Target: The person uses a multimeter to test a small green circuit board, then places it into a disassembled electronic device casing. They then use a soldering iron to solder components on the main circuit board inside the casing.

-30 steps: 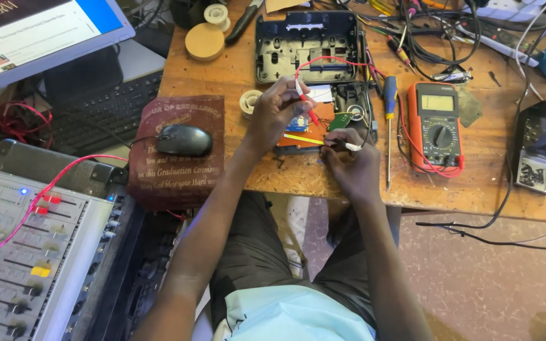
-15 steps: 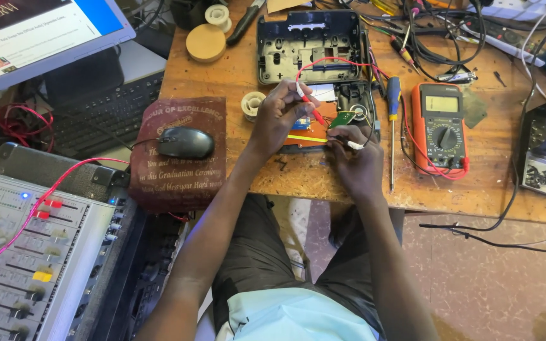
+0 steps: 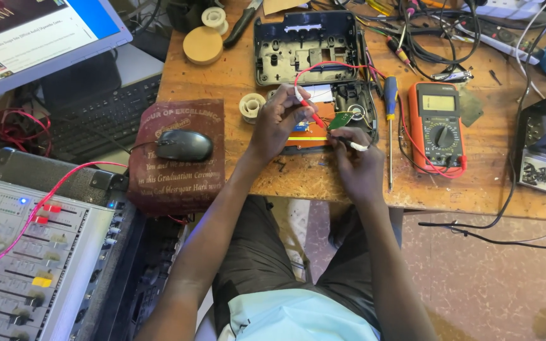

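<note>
Two probes meet over the orange board (image 3: pixel 308 136) at the table's (image 3: pixel 222 82) front edge | left hand (image 3: pixel 276 123) pinches the red probe (image 3: pixel 311 113), fingers closed on it | right hand (image 3: pixel 355 165) closed on the black probe (image 3: pixel 349 144), tip near a green part (image 3: pixel 341 120) | meter (image 3: pixel 438 126) to the right, screwdriver (image 3: pixel 390 120) between | mouse (image 3: pixel 183 145) well left.
</note>
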